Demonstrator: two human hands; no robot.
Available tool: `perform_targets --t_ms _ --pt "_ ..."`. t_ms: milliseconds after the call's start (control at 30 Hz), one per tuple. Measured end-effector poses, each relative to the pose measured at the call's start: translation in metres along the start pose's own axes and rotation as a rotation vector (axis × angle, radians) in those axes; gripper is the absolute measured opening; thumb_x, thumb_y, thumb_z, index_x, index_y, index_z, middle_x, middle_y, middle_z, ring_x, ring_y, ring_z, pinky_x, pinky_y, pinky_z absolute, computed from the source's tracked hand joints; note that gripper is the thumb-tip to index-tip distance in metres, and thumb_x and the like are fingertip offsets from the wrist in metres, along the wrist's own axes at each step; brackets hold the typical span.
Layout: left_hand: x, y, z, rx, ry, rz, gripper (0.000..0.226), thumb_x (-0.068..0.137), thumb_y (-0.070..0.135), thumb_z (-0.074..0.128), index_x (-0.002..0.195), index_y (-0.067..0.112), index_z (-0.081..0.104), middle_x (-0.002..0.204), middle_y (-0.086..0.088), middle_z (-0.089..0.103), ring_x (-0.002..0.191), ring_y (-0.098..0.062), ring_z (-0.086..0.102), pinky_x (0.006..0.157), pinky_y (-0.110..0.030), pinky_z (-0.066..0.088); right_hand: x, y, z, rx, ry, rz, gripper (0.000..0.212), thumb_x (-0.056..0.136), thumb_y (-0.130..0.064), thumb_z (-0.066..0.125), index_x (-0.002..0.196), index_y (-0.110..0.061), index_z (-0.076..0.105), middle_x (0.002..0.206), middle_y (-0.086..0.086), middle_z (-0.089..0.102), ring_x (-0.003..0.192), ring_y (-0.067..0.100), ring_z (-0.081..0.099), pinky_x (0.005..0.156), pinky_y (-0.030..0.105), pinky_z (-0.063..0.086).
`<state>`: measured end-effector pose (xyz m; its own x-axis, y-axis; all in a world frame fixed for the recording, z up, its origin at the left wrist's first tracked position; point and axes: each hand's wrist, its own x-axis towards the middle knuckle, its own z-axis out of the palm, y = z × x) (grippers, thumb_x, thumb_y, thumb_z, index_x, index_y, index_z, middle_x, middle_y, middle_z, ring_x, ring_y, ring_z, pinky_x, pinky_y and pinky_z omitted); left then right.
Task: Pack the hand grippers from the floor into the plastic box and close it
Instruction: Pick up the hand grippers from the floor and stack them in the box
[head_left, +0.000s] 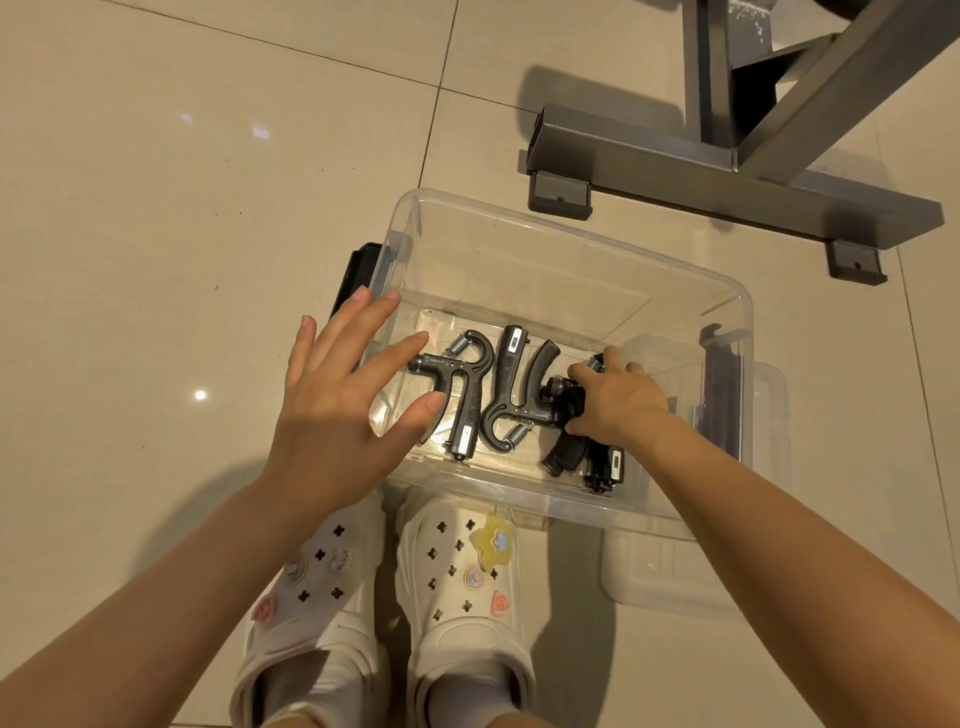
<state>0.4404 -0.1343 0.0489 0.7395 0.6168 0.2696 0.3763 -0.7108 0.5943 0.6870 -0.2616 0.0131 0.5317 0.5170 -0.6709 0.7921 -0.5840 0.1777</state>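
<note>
A clear plastic box (566, 249) stands open on the tiled floor in front of my feet. On its bottom lie two black hand grippers (460, 395) side by side, each with a steel spring. My right hand (618, 400) reaches down inside the box and is shut on a third black hand gripper (569, 452) at the right end. My left hand (343, 395) hovers over the box's left edge, fingers spread, holding nothing. The clear lid (691, 566) lies on the floor under the box's right side.
A grey metal frame (727, 171) with feet stands just behind the box. A black flat object (356, 275) lies against the box's left wall. My white clogs (457, 587) touch the box's near side. Bare tiles (182, 208) spread to the left.
</note>
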Motion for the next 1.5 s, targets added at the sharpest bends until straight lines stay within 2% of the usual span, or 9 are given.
perform_targets --t_ms 233,333,467,600,800,933,1100,1200,1500 --pt "0.000 0.001 0.000 0.012 -0.003 0.008 0.049 0.088 0.047 0.050 0.123 0.014 0.062 0.146 -0.007 0.041 0.141 -0.022 0.026 0.114 -0.056 0.015 -0.006 0.003 0.005 0.010 0.043 -0.044 0.067 0.082 -0.049 0.063 0.139 -0.029 0.033 0.149 0.011 0.018 0.127 0.035 0.035 0.093 0.040 0.042" --pt "0.000 0.001 0.000 0.013 -0.005 0.009 0.050 0.088 0.047 0.050 0.123 0.013 0.062 0.145 -0.008 0.041 0.141 -0.022 0.026 0.114 -0.056 0.015 -0.007 0.007 0.008 -0.003 0.057 -0.073 0.068 0.085 -0.052 0.059 0.142 -0.031 0.028 0.153 0.013 0.012 0.131 0.037 0.031 0.100 0.041 0.037" --pt "0.000 0.001 0.000 0.018 -0.008 0.007 0.050 0.088 0.047 0.049 0.123 0.014 0.062 0.145 -0.008 0.041 0.141 -0.023 0.027 0.113 -0.057 0.015 -0.009 0.012 0.011 -0.056 -0.021 -0.104 0.088 0.080 -0.070 0.051 0.149 -0.035 0.009 0.158 0.013 -0.009 0.142 0.038 0.010 0.113 0.044 0.022" --pt "0.000 0.000 0.000 0.023 -0.004 0.011 0.049 0.088 0.047 0.049 0.123 0.014 0.062 0.145 -0.008 0.041 0.141 -0.022 0.027 0.114 -0.055 0.014 -0.011 0.010 0.007 -0.090 -0.057 -0.103 0.105 0.067 -0.080 0.054 0.150 -0.033 0.008 0.158 0.013 -0.010 0.143 0.037 0.007 0.113 0.045 0.021" --pt "0.000 -0.001 0.001 0.022 0.002 0.009 0.050 0.089 0.048 0.047 0.123 0.015 0.061 0.146 -0.006 0.041 0.141 -0.021 0.027 0.115 -0.055 0.014 -0.015 0.010 0.005 -0.073 -0.056 -0.089 0.103 0.068 -0.074 0.060 0.150 -0.033 0.011 0.158 0.011 -0.007 0.143 0.035 0.008 0.110 0.046 0.027" --pt "0.000 0.001 0.001 0.018 -0.004 -0.016 0.051 0.086 0.049 0.048 0.124 0.018 0.060 0.147 -0.003 0.039 0.142 -0.017 0.024 0.116 -0.052 0.010 -0.017 0.010 0.002 -0.023 -0.040 -0.092 0.104 0.072 -0.069 0.063 0.150 -0.035 0.003 0.158 0.010 -0.011 0.144 0.035 0.007 0.111 0.046 0.027" --pt "0.002 0.005 -0.012 0.105 -0.129 -0.059 0.065 0.084 0.063 0.036 0.139 0.030 0.043 0.155 0.006 0.023 0.144 -0.008 0.006 0.117 -0.048 -0.003 -0.051 0.000 -0.030 0.027 0.119 -0.290 0.095 0.080 -0.054 0.065 0.150 -0.034 0.004 0.159 0.004 -0.011 0.145 0.029 0.006 0.114 0.043 0.025" --pt "-0.005 0.009 -0.035 0.167 -0.132 -0.028 0.068 0.084 0.065 0.036 0.141 0.029 0.039 0.155 0.001 0.025 0.144 -0.015 0.017 0.116 -0.051 0.000 -0.091 -0.015 -0.061 -0.034 0.278 -0.473 0.080 0.086 -0.042 0.063 0.150 -0.028 0.016 0.160 0.003 -0.004 0.145 0.023 0.008 0.113 0.037 0.023" --pt "-0.088 0.020 -0.183 0.282 0.113 -0.219 0.072 0.078 0.067 0.040 0.132 0.022 0.052 0.148 -0.005 0.037 0.141 -0.024 0.023 0.113 -0.052 0.012 -0.225 -0.096 -0.148 -0.290 0.538 -0.772 0.072 0.089 -0.038 0.060 0.149 -0.028 0.020 0.159 0.002 0.003 0.144 0.024 0.014 0.111 0.039 0.031"
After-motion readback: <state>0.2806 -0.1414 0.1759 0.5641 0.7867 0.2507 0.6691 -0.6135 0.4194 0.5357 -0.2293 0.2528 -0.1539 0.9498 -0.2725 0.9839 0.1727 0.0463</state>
